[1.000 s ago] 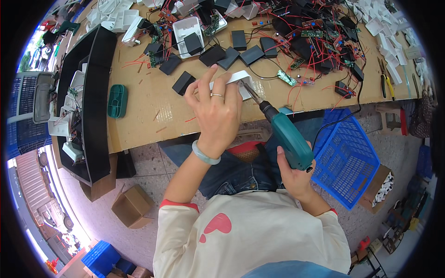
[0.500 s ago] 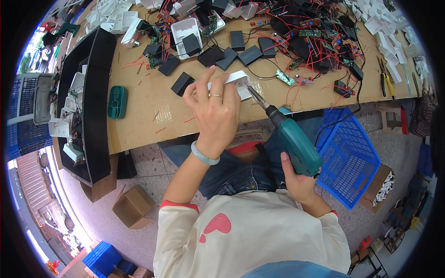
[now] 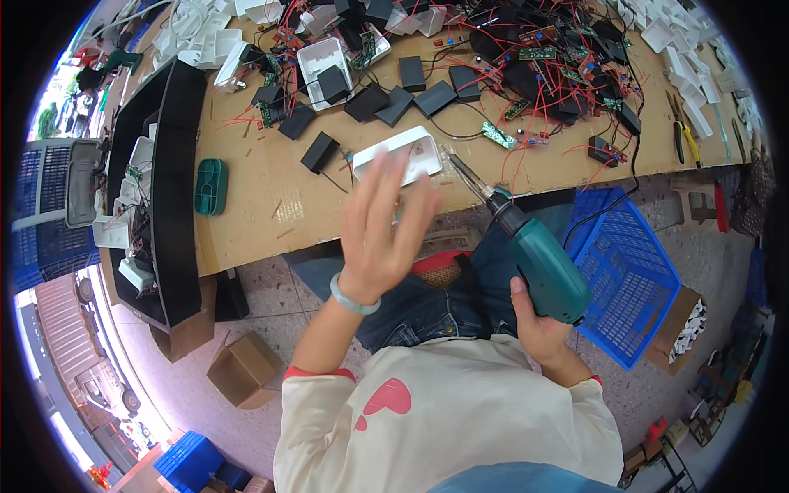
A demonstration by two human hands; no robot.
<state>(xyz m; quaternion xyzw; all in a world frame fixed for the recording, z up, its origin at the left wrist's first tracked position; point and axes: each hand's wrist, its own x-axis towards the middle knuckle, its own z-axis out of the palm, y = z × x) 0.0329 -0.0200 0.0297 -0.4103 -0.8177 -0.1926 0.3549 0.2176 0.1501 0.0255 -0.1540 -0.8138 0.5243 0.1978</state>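
A person at a table (image 3: 275,201), green power tool (image 3: 552,273) in the right hand (image 3: 541,329).
The right hand stays wrapped around the tool, its metal tip now drawn back just beside the white case (image 3: 423,154). The left hand (image 3: 380,226), gripping the case before, is blurred, fingers spread; I cannot tell if they touch it. The case lies near the table's front edge; beyond sit black boxes (image 3: 436,99) and red-wired circuit boards (image 3: 497,135).
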